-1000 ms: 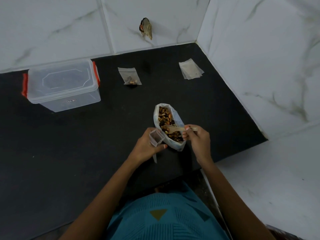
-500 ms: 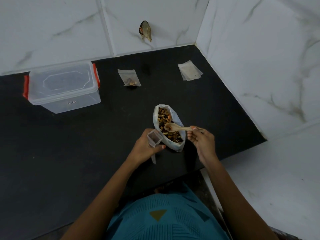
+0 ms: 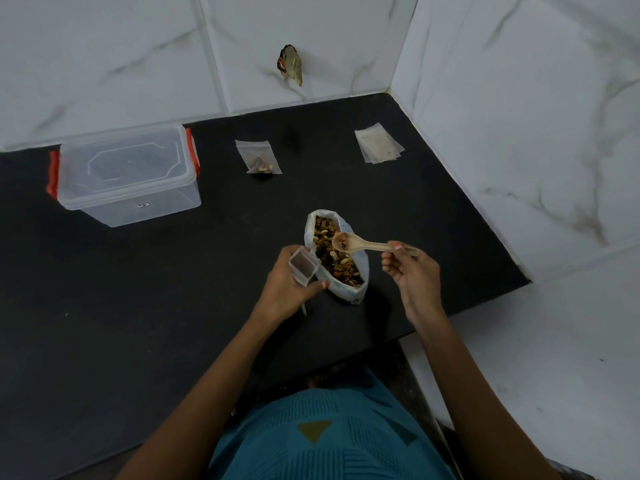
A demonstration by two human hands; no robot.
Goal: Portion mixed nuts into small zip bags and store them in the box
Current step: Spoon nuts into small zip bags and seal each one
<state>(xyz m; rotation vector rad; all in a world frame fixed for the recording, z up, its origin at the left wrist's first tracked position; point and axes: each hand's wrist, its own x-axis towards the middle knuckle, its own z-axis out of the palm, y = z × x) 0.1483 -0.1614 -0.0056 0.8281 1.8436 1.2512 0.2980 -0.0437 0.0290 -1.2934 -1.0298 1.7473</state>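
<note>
A large white bag of mixed nuts lies open on the black counter. My left hand holds a small zip bag with its mouth open, just left of the nut bag. My right hand grips the handle of a wooden spoon; its bowl carries a few nuts and hovers over the nut bag's far half. A filled small zip bag lies further back. A stack of empty zip bags lies at the back right. The clear storage box with red clips stands shut at the back left.
Marble-tiled walls close off the back and right side. A small brownish object sticks to the back wall. The counter's front edge runs under my right wrist, with a white floor beyond it to the right.
My right hand has lifted the spoon out of the nuts and drawn back to the right, with a few nuts in the spoon's bowl. My left hand and its bag have stayed put.
</note>
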